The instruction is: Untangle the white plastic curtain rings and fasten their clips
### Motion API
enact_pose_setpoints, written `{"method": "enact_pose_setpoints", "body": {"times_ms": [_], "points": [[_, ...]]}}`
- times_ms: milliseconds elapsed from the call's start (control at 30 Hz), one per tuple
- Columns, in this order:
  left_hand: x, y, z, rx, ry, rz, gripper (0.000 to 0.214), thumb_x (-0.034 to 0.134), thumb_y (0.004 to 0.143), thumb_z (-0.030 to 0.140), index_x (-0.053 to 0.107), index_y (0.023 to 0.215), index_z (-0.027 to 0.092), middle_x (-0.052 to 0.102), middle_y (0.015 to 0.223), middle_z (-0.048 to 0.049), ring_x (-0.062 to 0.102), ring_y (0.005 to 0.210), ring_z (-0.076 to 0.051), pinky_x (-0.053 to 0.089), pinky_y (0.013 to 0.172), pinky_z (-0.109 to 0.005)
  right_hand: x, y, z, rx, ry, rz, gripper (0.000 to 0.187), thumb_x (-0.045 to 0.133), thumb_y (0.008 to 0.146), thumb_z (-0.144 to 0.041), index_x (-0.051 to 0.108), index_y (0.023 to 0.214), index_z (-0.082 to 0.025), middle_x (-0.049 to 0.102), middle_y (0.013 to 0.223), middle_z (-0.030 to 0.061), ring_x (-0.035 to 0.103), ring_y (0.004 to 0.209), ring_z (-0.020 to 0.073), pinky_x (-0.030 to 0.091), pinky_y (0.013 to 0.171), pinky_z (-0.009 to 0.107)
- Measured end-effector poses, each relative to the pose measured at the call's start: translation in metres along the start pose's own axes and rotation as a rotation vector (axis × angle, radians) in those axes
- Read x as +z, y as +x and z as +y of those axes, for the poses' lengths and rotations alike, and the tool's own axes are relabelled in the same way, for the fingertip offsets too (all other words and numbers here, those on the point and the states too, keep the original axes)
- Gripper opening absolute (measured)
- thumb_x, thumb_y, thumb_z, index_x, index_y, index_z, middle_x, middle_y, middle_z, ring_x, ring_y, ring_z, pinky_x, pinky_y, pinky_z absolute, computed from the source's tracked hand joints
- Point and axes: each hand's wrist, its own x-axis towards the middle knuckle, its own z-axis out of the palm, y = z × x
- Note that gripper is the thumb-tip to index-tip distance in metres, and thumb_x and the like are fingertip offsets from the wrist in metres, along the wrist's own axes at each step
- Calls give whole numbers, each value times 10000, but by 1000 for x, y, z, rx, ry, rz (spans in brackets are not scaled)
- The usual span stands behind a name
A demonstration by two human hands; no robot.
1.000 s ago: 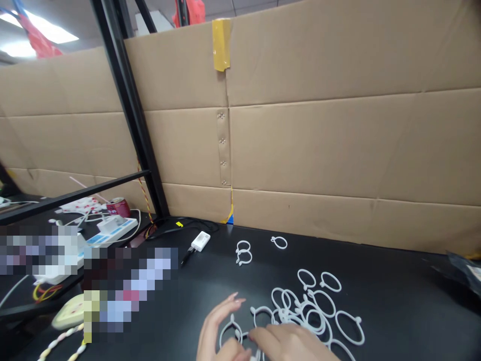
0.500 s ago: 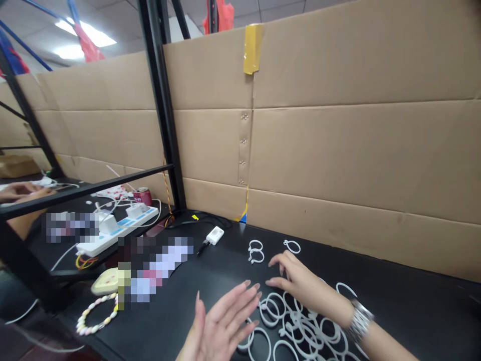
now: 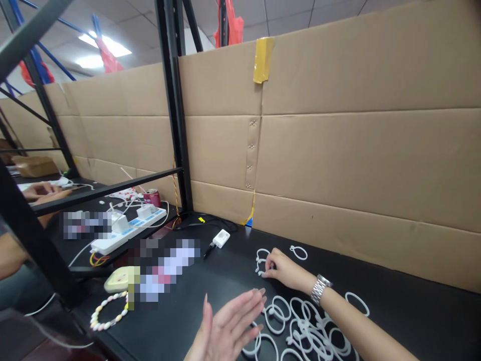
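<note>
My right hand, wearing a metal watch, reaches over the black table. Its thumb and fingers are closed at the right side of a white ring with a small knobbed end. The fingers cover much of that ring. Another white ring lies just behind it, partly overlapping. My left hand is held palm turned sideways, fingers stretched and thumb apart, with nothing in it. Right of it lies a loose pile of several white rings, partly under my right forearm. One single ring lies farther back.
A cardboard wall closes off the back. Left are a white charger, a beaded bracelet, a pale yellow case and a black frame post. Beyond it are a power strip, a can and another person's hand.
My right hand has moved left to the small group of rings, and its fingers have closed from apart to a pinch. The left hand stays open. The view has shifted slightly.
</note>
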Motion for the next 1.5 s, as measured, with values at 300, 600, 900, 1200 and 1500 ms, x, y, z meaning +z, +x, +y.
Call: {"method": "enact_pose_setpoints", "body": {"times_ms": [300, 600, 900, 1200, 1500], "points": [[-1, 1, -2, -20, -151, 21, 697, 327, 850, 693, 591, 1247, 185, 457, 1407, -103, 324, 1348, -301, 246, 1097, -463, 2, -13, 9, 49, 239, 31, 136, 710, 729, -240, 600, 674, -182, 487, 814, -8, 503, 760, 163, 408, 733, 301], [-8, 1, -3, 35, -84, 265, 603, 435, 842, 643, 638, 1190, 193, 499, 1381, -91, 313, 1354, -305, 214, 1116, -445, -20, -42, -12, 172, 855, 85, 281, 562, 844, -458, 554, 777, -185, 462, 669, -28, 422, 574, 113, 352, 556, 258], [-12, 8, -18, 11, 56, 385, 582, 471, 811, 658, 674, 1134, 218, 553, 1333, -87, 362, 1327, -310, 243, 1106, -471, -22, -55, -9, 221, 1237, 269, 266, 696, 755, -410, 587, 729, -169, 515, 713, -16, 424, 564, 79, 379, 560, 227], [-13, 7, -23, -6, 131, 411, 585, 469, 816, 652, 683, 1120, 200, 574, 1306, -109, 414, 1295, -318, 300, 1084, -477, -37, -58, 11, 248, 1217, 341, 211, 770, 704, -312, 666, 741, -132, 593, 624, 1, 415, 492, 75, 291, 467, 223], [-14, 9, -60, 144, 467, 372, 593, 693, 791, 385, 465, 1335, 329, 463, 1411, -50, 391, 1316, -267, 280, 1096, -410, -42, -76, -46, 113, 1475, 5, 134, 645, 833, -264, 644, 829, -131, 417, 524, -82, 247, 433, 33, 261, 472, 187]]}}
